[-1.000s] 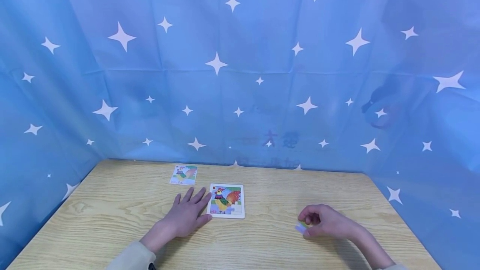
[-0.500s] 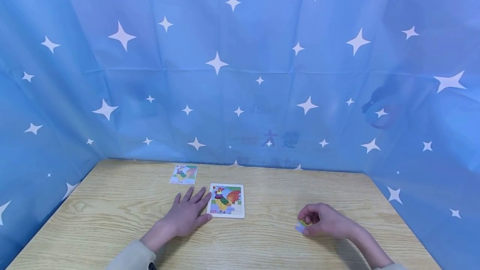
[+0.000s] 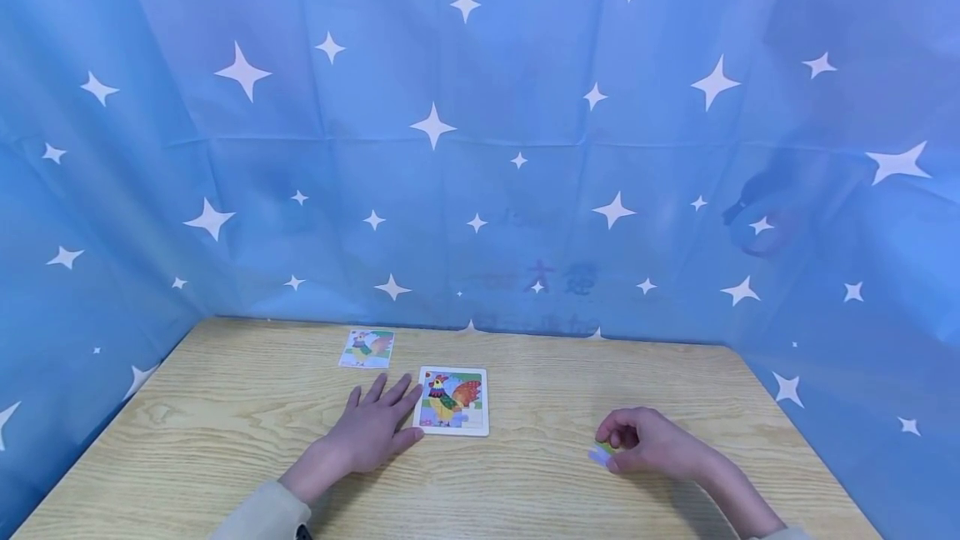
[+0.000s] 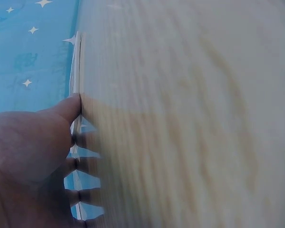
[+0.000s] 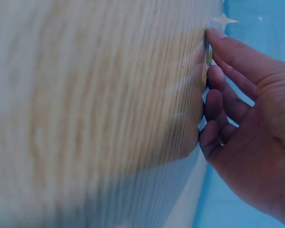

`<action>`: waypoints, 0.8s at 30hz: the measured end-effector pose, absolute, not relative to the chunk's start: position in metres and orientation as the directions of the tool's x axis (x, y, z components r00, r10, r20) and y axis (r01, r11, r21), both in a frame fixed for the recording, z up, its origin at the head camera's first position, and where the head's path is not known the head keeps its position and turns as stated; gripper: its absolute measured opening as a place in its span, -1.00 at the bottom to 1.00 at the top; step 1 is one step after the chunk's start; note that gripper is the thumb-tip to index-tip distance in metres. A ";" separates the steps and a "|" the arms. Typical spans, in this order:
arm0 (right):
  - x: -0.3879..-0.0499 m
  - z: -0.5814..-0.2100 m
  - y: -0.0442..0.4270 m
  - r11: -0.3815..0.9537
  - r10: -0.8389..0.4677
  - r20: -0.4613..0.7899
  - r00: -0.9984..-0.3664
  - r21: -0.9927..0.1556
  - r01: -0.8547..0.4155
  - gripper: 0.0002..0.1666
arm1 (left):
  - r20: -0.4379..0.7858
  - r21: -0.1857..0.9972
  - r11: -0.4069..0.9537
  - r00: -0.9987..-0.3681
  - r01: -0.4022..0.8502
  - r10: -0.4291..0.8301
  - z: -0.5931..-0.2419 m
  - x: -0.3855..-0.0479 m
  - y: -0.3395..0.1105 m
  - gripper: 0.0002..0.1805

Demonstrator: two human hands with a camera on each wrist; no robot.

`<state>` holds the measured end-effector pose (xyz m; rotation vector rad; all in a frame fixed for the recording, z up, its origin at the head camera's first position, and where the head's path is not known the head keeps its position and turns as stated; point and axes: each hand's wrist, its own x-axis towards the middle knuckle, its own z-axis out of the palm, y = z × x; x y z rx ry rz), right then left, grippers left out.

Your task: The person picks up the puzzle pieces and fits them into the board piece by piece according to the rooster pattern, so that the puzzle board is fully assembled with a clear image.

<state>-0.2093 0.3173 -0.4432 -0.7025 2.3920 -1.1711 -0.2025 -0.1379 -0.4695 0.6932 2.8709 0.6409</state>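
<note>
In the head view, a white-framed jigsaw puzzle of a rooster lies on the table, with a pale gap at its lower right. My left hand rests spread on the tabletop to its left, thumb and fingertips at the frame's left edge. Off to the right, my right hand pinches a puzzle piece coloured lilac and green, low over the table. The right wrist view shows that piece edge-on between thumb and finger, the other fingers curled near the wood.
A rooster picture card lies behind the left hand, towards the back of the wooden table. A blue curtain with white stars hangs behind the table and along its sides.
</note>
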 end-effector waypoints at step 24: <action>-0.215 -0.436 0.317 0.454 -0.726 -0.067 -0.684 -0.794 -0.404 -0.69 | -0.024 0.438 0.803 -0.888 0.404 0.460 -0.469 -0.202 -0.138 -0.29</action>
